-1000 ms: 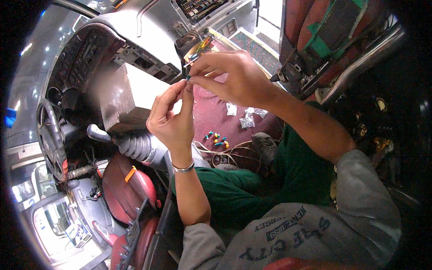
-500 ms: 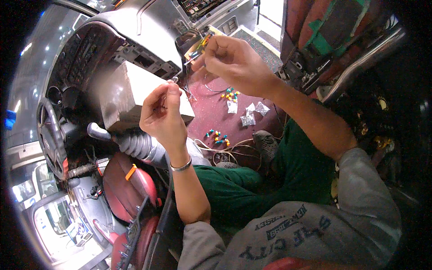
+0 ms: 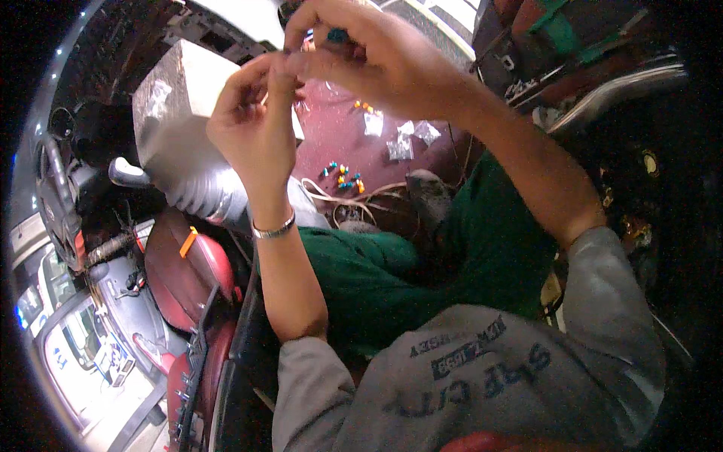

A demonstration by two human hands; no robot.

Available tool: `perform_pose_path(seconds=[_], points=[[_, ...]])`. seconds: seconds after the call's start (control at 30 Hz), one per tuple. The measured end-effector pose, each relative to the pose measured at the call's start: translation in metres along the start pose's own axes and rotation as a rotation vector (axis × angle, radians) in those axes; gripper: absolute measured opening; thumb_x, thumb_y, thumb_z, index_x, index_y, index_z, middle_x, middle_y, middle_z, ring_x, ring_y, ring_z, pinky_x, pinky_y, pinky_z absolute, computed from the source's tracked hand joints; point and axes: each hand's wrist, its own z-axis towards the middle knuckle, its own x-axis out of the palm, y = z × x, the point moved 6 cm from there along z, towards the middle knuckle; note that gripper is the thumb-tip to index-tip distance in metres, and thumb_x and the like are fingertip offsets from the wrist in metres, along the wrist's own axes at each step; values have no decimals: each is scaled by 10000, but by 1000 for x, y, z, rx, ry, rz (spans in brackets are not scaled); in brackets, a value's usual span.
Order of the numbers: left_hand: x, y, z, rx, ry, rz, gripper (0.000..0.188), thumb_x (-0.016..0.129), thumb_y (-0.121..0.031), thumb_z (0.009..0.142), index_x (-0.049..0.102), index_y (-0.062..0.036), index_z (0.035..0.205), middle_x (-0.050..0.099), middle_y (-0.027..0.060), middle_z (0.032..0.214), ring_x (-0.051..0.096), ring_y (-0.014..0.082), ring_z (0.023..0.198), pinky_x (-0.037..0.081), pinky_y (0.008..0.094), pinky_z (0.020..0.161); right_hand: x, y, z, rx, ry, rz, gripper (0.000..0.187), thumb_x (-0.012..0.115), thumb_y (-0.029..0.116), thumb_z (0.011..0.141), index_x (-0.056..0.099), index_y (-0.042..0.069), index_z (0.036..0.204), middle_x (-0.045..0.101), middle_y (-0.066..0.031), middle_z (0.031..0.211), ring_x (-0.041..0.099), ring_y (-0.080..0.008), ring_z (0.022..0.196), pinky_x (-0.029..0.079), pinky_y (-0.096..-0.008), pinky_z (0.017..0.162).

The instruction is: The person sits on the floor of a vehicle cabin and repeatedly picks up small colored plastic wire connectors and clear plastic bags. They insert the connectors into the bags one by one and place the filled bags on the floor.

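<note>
My left hand point(image 3: 254, 117), a metal band on its wrist, is raised with thumb and index finger pinched together. What that pinch holds, if anything, is too small to make out. My right hand point(image 3: 369, 64) has come in from the right, its fingers curled and their tips touching those of the left. Inside the curled right fingers shows a small dark teal piece point(image 3: 337, 35); its kind cannot be told. Below both hands, small teal and yellow pieces point(image 3: 345, 179) lie scattered on the dark red floor point(image 3: 343, 139).
Several small clear plastic bags point(image 3: 401, 148) and a few orange pieces point(image 3: 363, 106) lie on the floor. A pale box point(image 3: 162, 94) stands left of my hands, by the gear lever point(image 3: 129, 172). White cables point(image 3: 324, 194) run near my shoes. A red seat point(image 3: 188, 275) is at left.
My hands were apart and now meet at the fingertips, the right having moved left and the left upward. The view has shifted, so the floor pieces sit higher and further left.
</note>
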Motion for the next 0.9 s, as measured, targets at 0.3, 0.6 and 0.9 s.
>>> perform_pose_path(seconds=[0.3,0.6,0.9], points=[[7,1,2,-25,85,43,338,627,-292,1059,709,28,1134,758,93,926,684,103,807,519,221,661,-7,-13,13,-11,56,-39,265,613,253,1059,575,2,983,547,-57,747,535,-114,700,442,-301,621],[7,1,3,5,183,311,495,470,-420,1112,675,17,1223,772,112,969,704,134,829,509,249,695,-10,-9,11,52,53,3,225,616,224,1050,570,4,1052,561,-26,698,510,-98,602,415,-293,549],[7,3,2,32,171,277,380,528,-328,1103,689,4,1193,765,111,955,688,132,811,502,248,686,-12,-4,12,32,86,-3,218,666,215,1014,600,26,1101,550,-7,672,492,-90,574,391,-287,541]])
